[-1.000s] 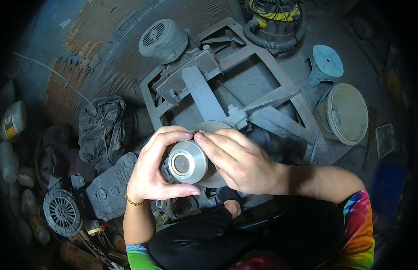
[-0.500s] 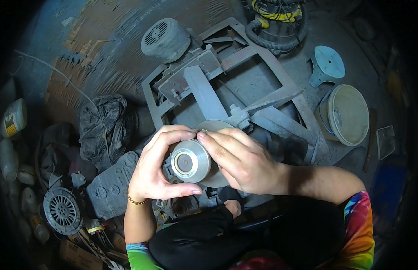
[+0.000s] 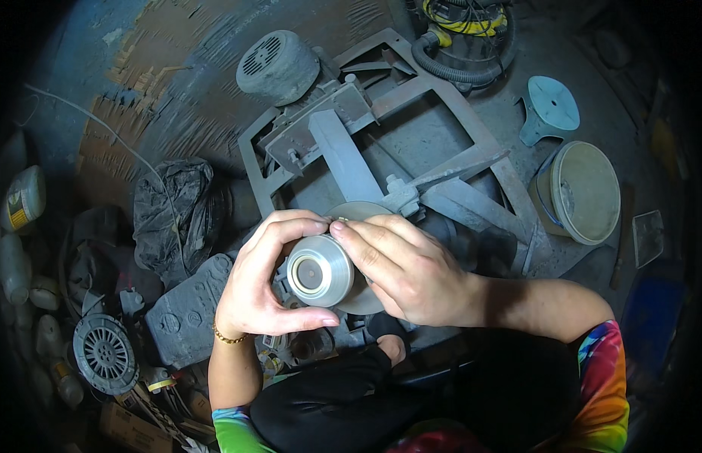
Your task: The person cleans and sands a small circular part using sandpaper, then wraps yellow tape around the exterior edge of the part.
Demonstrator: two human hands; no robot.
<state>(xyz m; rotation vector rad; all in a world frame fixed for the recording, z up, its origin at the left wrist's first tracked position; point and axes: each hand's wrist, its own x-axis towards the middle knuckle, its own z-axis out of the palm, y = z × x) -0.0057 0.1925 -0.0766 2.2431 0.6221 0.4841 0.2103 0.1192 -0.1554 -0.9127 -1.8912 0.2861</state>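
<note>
A silver round metal hub [image 3: 339, 273] with a dark recessed centre faces me, and a flat grey disc [image 3: 366, 303] shows behind it. My left hand [image 3: 264, 275] curves around the hub's left side, its thumb stretched below and apart from the fingers. Its fingertips meet those of my right hand [image 3: 411, 260] just above the hub, in front of the disc's upper part. My right fingers are pressed together, with the thumb hidden. A tiny yellowish piece [image 3: 343, 219] shows at the fingertips; it is too small to name.
Beyond the disc lies a dusty metal frame [image 3: 472, 124] with a motor [image 3: 278, 68]. At right are a bucket [image 3: 590, 194], a light blue stool [image 3: 553, 103] and a yellow-black vacuum cleaner [image 3: 472, 45]. A black bag [image 3: 177, 215] and grey machine housing [image 3: 188, 309] stand left.
</note>
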